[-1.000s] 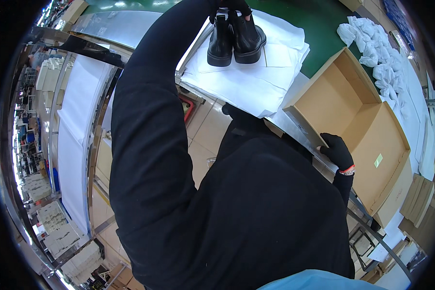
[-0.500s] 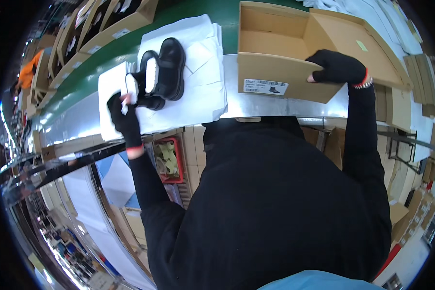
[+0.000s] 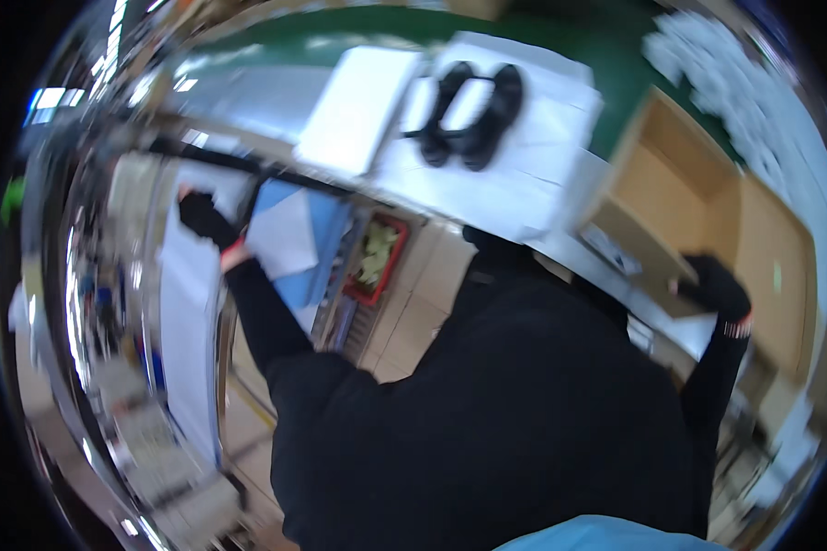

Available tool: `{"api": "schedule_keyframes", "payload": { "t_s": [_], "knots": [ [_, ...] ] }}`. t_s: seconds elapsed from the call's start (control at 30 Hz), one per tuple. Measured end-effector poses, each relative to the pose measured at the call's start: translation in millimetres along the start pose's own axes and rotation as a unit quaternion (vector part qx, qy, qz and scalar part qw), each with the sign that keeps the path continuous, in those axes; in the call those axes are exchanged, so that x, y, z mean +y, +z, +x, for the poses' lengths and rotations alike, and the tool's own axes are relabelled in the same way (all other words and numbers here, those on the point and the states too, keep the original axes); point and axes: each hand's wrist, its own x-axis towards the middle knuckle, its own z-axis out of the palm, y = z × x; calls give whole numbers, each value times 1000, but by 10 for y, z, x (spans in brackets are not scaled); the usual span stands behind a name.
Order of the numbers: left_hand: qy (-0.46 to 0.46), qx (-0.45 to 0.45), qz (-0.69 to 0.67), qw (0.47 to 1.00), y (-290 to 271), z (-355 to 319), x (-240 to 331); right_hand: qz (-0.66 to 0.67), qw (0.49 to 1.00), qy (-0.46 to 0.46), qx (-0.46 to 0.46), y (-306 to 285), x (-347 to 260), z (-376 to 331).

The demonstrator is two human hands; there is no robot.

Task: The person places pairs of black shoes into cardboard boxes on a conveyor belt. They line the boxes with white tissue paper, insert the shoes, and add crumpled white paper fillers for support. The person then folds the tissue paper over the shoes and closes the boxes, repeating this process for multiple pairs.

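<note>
A brown cardboard shoe box (image 3: 662, 243) stands open and tilted at the right of the bench. My right hand (image 3: 715, 289), in a black fingerless glove, grips its near wall by the top edge. A pair of black boots (image 3: 496, 115) lies on white paper (image 3: 547, 188) at the upper middle, with white pieces between and beside them. My left hand (image 3: 207, 219), gloved the same way, is stretched out to the left over a long white surface (image 3: 188, 294), apart from the boots. Motion blur smears its fingers, and whether it holds anything is not visible.
A white paper stack (image 3: 354, 115) lies left of the boots. Below the bench edge are a blue surface with a white sheet (image 3: 287, 241) and a red bin (image 3: 377, 257) of pale scraps. The box's lid (image 3: 776, 275) and crumpled white paper (image 3: 712, 78) are at the right.
My left hand has left the boots and swung out to the left and away. The view has turned left, so bench, boots and box appear farther right. My right hand still holds the box.
</note>
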Motion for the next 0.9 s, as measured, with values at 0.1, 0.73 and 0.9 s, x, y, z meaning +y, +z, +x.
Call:
{"api": "schedule_keyframes", "payload": {
  "t_s": [0.1,0.73,0.9],
  "knots": [
    [-204,-158,-116,959,-107,86,-95,-22,999,23,7,556,66,30],
    [-261,-83,99,957,-529,-523,-794,180,982,48,12,1006,-57,163],
    [-329,-159,-579,728,-897,422,1726,443,878,-134,123,776,-340,266]
  ]
}}
